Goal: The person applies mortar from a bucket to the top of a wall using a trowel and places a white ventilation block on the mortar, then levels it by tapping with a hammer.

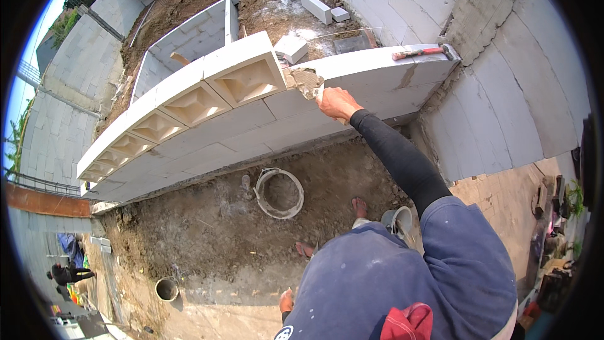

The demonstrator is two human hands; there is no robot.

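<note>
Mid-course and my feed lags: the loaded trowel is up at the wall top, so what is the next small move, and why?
Probably tip the mortar-laden steel trowel onto the bare top of the white block wall beside the last recessed white block. The right hand holds it there, loaded, and that stretch shows no mortar bed yet.

Right hand (338,102), closed grip, arm outstretched

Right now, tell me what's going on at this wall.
A person's right hand holds a trowel loaded with mortar against the end of the last patterned block on the white block wall. A red-handled hammer lies on the wall top farther right. A mortar bucket sits on the dirt below. The left hand hangs low, holding nothing.
</note>
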